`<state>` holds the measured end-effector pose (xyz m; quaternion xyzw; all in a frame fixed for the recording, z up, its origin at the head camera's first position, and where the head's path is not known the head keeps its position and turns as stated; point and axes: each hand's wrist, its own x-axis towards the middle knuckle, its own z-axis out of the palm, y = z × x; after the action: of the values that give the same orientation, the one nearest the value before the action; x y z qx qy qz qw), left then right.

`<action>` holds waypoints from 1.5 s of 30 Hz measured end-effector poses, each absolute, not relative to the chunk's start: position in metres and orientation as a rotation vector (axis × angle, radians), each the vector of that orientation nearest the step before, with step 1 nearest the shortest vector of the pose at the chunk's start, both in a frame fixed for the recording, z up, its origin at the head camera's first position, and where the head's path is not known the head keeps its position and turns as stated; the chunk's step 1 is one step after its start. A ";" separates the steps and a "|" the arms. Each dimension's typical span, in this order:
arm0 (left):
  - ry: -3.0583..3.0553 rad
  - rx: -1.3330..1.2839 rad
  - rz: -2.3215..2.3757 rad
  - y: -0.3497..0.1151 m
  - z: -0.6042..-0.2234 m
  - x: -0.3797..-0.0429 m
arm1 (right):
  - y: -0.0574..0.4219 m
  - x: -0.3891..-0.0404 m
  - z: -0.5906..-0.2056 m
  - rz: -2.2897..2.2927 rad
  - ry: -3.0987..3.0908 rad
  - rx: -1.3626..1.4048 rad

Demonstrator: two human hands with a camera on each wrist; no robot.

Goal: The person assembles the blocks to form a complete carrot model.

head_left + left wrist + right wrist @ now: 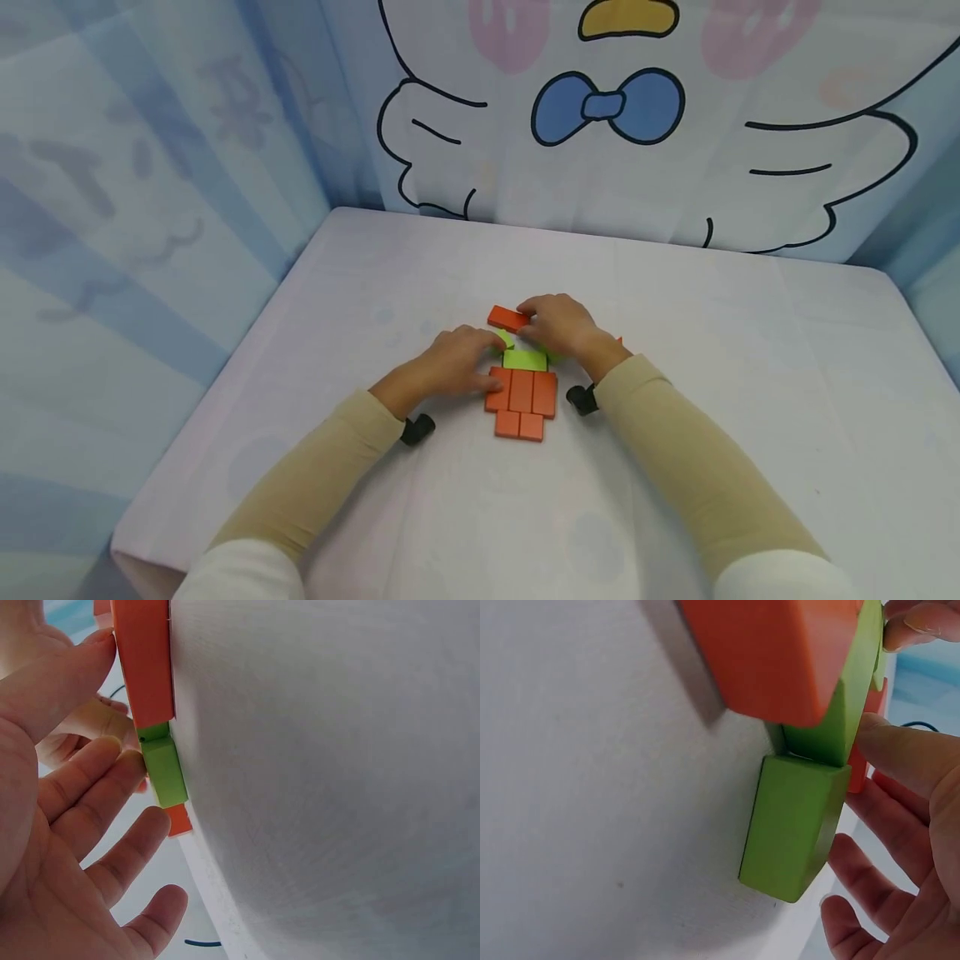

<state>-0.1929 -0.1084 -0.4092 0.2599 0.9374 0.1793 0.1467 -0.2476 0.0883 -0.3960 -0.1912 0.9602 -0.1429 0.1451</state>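
Orange and lime-green blocks lie flat in a figure on the table. Three long orange blocks (522, 392) stand side by side, with two short orange blocks (519, 425) on their near side and a green block (525, 360) on their far side. My left hand (459, 362) touches the left orange block with its thumb, and its fingertips rest at a small green block (165, 771). With thumb and fingers my right hand (558, 323) pinches the right end of a separate orange block (506, 318) beyond the green ones. Another green block (791, 825) sits beneath my right hand, mostly hidden in the head view.
An orange tip (619, 340) shows beside my right wrist, the rest hidden by the arm. The white-covered table (712, 433) extends around the figure. Printed curtains (600, 183) hang behind and at the left. A small black device (581, 400) is on the right wrist.
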 end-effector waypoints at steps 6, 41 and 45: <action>2.701 0.751 0.488 -0.107 -0.410 -0.192 | 0.090 -0.246 -0.397 -0.414 2.791 -0.552; 2.704 0.766 0.503 -0.109 -0.411 -0.191 | 0.147 -0.144 -0.372 -0.463 2.932 -0.892; 2.705 0.767 0.497 -0.109 -0.409 -0.191 | 0.146 -0.126 -0.377 -0.470 2.923 -0.987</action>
<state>-0.1909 -0.1086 -0.4094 0.2659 0.9376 0.1724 0.1429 -0.1257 0.1458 -0.3775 -0.3162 0.9366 -0.1507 0.0102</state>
